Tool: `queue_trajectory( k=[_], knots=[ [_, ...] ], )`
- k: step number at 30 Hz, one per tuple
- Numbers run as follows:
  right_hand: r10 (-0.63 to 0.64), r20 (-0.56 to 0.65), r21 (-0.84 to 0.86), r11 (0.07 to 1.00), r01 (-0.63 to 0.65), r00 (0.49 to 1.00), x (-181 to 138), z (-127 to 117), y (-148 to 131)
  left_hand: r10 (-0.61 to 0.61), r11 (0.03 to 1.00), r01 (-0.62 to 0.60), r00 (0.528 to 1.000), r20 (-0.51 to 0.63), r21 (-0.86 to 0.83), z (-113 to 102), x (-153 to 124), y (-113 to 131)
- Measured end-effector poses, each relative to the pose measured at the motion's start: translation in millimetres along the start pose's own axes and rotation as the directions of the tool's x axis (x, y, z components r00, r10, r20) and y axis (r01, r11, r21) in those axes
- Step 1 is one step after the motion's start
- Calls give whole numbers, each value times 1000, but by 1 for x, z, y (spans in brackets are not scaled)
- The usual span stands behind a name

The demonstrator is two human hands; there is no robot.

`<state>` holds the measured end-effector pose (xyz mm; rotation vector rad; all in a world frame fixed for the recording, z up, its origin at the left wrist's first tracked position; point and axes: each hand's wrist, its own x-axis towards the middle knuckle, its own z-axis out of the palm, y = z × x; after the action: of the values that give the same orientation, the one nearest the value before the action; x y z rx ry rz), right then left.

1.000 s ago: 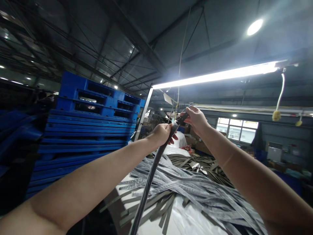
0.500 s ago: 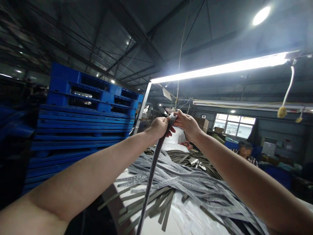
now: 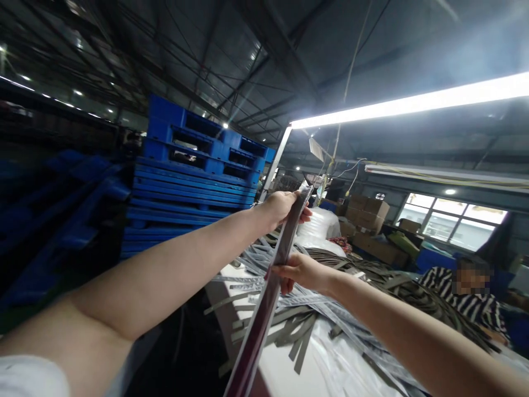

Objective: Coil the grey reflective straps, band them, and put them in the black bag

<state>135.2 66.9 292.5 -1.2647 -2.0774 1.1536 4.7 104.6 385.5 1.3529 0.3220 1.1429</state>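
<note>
Over the bench (image 3: 283, 366), left hand (image 3: 281, 209) and right hand (image 3: 303, 271) pinch one long strip (image 3: 286, 240), hiding some loose strips (image 3: 306, 331). Blue pallets (image 3: 185, 194) stand behind.

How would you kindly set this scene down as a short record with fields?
Left hand: the left hand grips a long dark strip near its upper end
Right hand: the right hand holds the same strip lower down
Table: white tabletop with many loose strips on it
Behind, left: stacked blue pallets
Overhead: lit tube lamp
Right: person in striped top
</note>
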Motion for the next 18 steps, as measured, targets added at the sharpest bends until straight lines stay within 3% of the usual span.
queue_trajectory(
  k=[4, 8, 12, 18],
  knots=[
    [40, -49, -3, 999, -40, 998, 16, 7, 8, 17, 999, -16, 999, 32, -52, -23, -7, -14],
    [90, -185, -51, 994, -101, 979, 24, 18, 14, -17, 998, 16, 1000, 23, 55, -38, -21, -47],
    [59, -123, 1, 998, -59, 991, 26, 23, 14, -98, 995, 98, 995, 13, 29, -56, -33, -67],
    [54, -99, 142, 989, -40, 994, 20, 21, 13, -178, 982, 183, 981, 79, -53, -85, -36, -64]
  ],
)
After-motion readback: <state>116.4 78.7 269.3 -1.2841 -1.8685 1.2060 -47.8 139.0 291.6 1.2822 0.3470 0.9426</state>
